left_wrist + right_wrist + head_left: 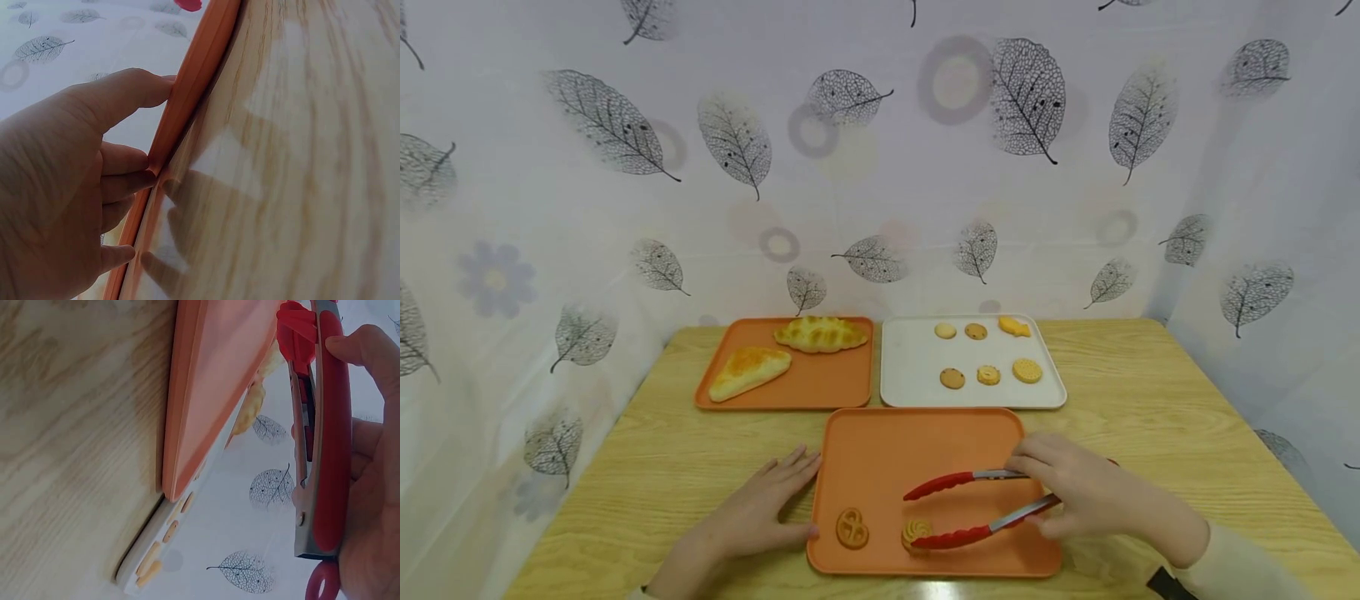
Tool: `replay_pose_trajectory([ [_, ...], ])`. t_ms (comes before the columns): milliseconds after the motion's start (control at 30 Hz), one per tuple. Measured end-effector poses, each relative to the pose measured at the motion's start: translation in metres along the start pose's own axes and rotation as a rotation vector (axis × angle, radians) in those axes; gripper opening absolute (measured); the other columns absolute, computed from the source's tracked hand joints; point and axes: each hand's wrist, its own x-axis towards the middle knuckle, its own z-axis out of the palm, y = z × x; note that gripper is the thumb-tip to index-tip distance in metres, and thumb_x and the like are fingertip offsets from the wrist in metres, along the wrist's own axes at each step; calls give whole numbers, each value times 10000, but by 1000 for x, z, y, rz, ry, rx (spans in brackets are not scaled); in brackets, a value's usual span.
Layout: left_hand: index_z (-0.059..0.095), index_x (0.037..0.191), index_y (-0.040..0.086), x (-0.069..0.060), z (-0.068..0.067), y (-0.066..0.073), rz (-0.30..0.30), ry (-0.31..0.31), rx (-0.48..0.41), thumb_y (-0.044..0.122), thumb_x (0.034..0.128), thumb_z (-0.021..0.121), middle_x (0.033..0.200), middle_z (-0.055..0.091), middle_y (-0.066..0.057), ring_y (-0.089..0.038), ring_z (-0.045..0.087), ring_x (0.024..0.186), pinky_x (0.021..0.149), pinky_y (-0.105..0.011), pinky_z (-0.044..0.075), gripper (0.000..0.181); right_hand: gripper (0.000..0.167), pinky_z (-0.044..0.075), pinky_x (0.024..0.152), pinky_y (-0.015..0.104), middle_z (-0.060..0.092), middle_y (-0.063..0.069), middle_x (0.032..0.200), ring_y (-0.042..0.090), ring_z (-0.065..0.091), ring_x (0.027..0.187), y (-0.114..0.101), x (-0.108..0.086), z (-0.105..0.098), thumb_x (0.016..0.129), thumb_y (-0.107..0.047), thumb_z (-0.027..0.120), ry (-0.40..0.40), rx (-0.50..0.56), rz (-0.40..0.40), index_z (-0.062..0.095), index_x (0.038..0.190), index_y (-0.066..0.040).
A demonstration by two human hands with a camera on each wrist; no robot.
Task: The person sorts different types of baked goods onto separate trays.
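My right hand point(1075, 487) holds a pair of tongs point(335, 450) with red tips and red grips, over the right side of the near orange tray point(887, 450). The tongs' arms are spread apart. One red tip is at a round swirl cookie point(914, 530), covering part of it; I cannot tell whether it touches. A pretzel point(852, 538) lies left of that cookie on the same tray. My left hand point(763, 510) rests at the tray's left edge, fingers extended, and its fingertips touch the rim in the left wrist view.
Behind, a second orange tray point(827, 387) carries a triangular pastry point(748, 372) and a long ridged bread point(822, 334). Beside it, a white tray point(910, 358) bears several small cookies and a fish-shaped piece point(1013, 326). Leaf-patterned cloth point(880, 192) hangs behind the wooden table point(1120, 375).
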Motion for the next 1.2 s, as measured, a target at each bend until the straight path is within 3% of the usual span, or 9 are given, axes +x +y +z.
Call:
replay_pose_trajectory([
  [167,298,1536,95,0,1,0,-2,-2,3,630,864,599,1589,321,-93,-320,217,1498,1161,-634,215,911,556,497,770,259,557,-108,1069,41,478,930,-4,1,5,598,-296,844,-40,31,20,656,1096,-135],
  [433,298,1536,96,2,4,0,-6,2,8,638,861,596,1591,316,-87,-315,214,1500,1164,-631,212,915,528,488,797,269,549,-97,1058,56,486,947,-5,1,13,641,-305,840,-23,41,-40,645,1102,-137],
  [633,295,1537,96,3,7,0,-10,1,-1,632,861,601,1592,314,-90,-320,210,1500,1164,-634,207,916,503,490,802,264,547,-103,1035,48,479,937,-2,0,14,647,-289,829,-26,48,-43,642,1091,-144],
  [1000,288,1539,95,5,5,2,-17,-3,-7,619,864,607,1595,307,-92,-318,207,1501,1172,-625,193,912,520,499,783,258,571,-81,1053,57,504,914,8,4,8,625,-283,842,-19,-6,-30,657,1080,-112],
  [1200,291,1540,106,4,5,2,-20,2,-1,629,861,604,1595,310,-82,-308,209,1502,1176,-618,194,913,528,488,736,247,590,-51,1037,68,508,879,19,10,1,612,-258,856,30,-28,-35,659,1069,-83],
])
